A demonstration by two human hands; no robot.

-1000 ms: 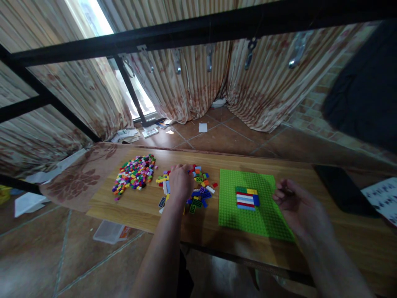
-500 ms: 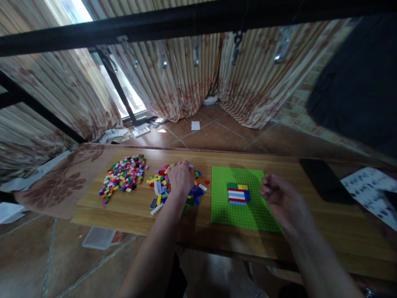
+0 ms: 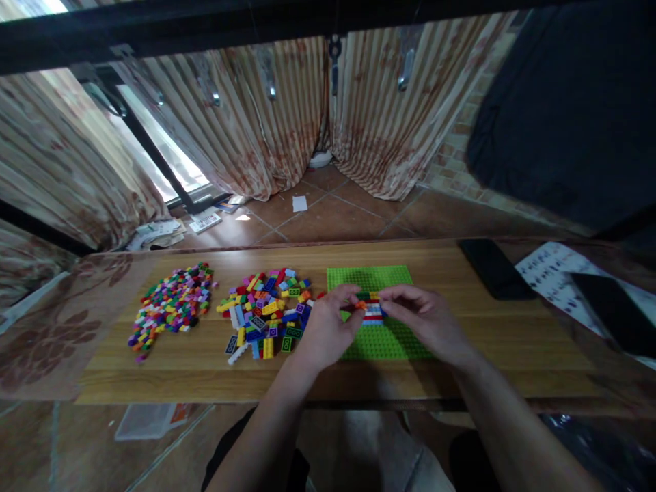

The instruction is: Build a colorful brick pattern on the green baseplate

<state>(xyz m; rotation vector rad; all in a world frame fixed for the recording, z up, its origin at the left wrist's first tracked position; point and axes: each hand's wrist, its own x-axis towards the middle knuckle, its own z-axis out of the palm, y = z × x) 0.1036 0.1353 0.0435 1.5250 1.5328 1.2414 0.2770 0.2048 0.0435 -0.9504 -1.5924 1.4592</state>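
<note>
Over the green baseplate (image 3: 369, 279) my left hand (image 3: 331, 326) pinches a small orange brick (image 3: 361, 305) at its fingertips. My right hand (image 3: 423, 321) meets it from the right, fingers curled in a pinch close to the same brick. Just below the fingertips sits a small striped block of red, white and blue bricks (image 3: 374, 312) on the plate, partly hidden by both hands. A pile of mixed larger bricks (image 3: 266, 311) lies left of the plate. Further left is a heap of tiny coloured bricks (image 3: 171, 304).
All of this rests on a wooden tabletop (image 3: 512, 342). A black phone (image 3: 495, 270) lies at the right, then a printed sheet (image 3: 558, 273) and another dark slab (image 3: 615, 311). A black metal bar (image 3: 205, 34) crosses overhead. A clear box (image 3: 146, 420) sits on the tiled floor below.
My left hand left the brick pile and came right over the green plate with an orange brick. My right hand moved left to meet it. The view shifted right and down.
</note>
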